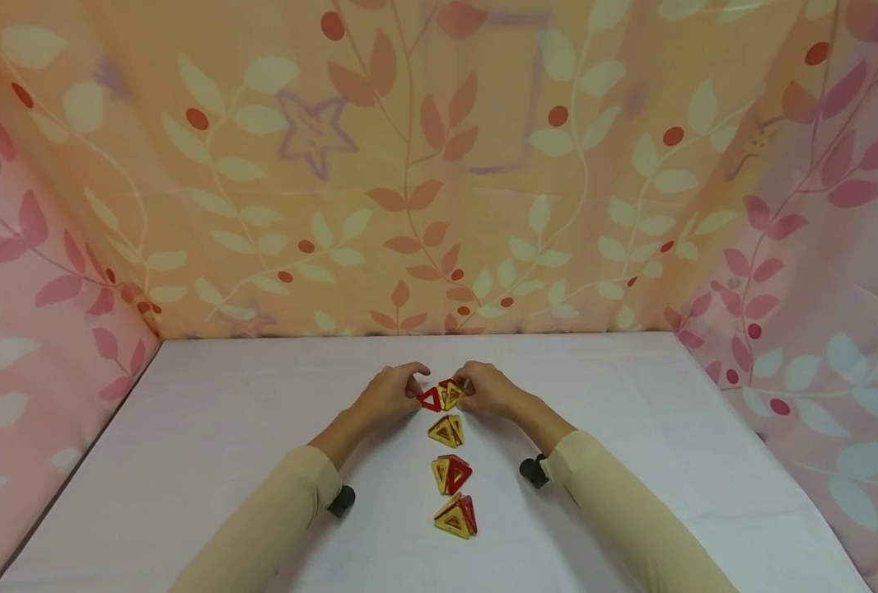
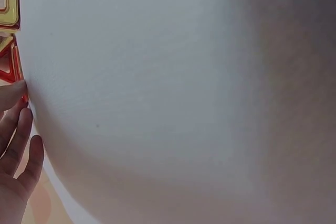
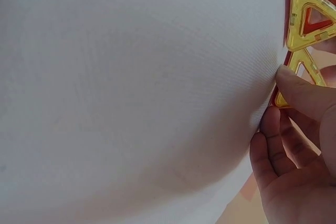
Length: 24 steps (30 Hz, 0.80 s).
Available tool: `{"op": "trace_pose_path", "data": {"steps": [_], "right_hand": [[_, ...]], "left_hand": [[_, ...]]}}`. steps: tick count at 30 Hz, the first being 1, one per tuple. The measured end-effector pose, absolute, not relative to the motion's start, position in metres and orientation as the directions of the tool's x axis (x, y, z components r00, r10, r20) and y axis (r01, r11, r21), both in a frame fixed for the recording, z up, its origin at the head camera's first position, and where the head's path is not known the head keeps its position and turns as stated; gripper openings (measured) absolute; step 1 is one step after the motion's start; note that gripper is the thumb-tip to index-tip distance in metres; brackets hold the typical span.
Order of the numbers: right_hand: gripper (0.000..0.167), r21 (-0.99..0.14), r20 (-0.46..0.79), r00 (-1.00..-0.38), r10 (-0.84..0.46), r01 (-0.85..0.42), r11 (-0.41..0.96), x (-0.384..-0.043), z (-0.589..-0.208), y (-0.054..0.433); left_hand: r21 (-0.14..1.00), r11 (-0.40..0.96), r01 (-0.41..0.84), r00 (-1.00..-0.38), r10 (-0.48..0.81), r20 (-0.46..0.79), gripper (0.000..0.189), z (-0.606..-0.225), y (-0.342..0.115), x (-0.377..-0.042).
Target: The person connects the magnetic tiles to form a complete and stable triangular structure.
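At the far end of a row of magnetic building tiles, both hands work on a cluster of triangular tiles. My left hand point(image 1: 393, 394) pinches the outer edge of a red triangular tile point(image 1: 429, 400), with the thumb on its near side in the left wrist view. On the other side, my right hand point(image 1: 492, 390) grips a yellow triangular tile point(image 1: 450, 394); the right wrist view has the thumb point(image 3: 302, 90) across this tile's edge and the fingers curled below. More red shows behind the yellow tile. Part of the cluster is hidden by the fingers.
Nearer to me stand three small pyramids of red and yellow tiles in a line: a yellow one point(image 1: 446, 431), a red and yellow one point(image 1: 451, 474), and another mixed one point(image 1: 457, 517). A patterned cloth point(image 1: 409, 272) walls the white table point(image 1: 209, 461) at the back and sides.
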State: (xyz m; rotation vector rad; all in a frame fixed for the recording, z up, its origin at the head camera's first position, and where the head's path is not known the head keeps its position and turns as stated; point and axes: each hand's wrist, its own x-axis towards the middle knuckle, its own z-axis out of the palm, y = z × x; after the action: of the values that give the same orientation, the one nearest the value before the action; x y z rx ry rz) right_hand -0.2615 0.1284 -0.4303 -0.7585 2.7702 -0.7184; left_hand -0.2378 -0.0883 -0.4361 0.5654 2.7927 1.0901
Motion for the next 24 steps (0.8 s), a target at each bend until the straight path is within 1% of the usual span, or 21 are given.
{"op": "trace_pose_path", "data": {"steps": [4, 7, 24], "right_hand": [[0.031, -0.496, -0.050, -0.855, -0.516, -0.427, 0.756, -0.2610, -0.4303, 0.1287], [0.031, -0.495, -0.045, -0.853, -0.521, -0.434, 0.753, -0.2609, -0.4301, 0.1289], [0.031, -0.494, -0.025, -0.844, -0.535, -0.455, 0.741, -0.2604, -0.4299, 0.1301]], "left_hand": [[0.681, 0.665, 0.307, -0.925, 0.378, 0.047, 0.057, -0.4367, -0.0887, -0.2376], [0.686, 0.657, 0.313, -0.922, 0.384, 0.053, 0.060, -0.4367, -0.0895, -0.2377], [0.721, 0.603, 0.341, -0.916, 0.386, 0.110, 0.057, -0.4271, -0.0847, -0.2375]]}}
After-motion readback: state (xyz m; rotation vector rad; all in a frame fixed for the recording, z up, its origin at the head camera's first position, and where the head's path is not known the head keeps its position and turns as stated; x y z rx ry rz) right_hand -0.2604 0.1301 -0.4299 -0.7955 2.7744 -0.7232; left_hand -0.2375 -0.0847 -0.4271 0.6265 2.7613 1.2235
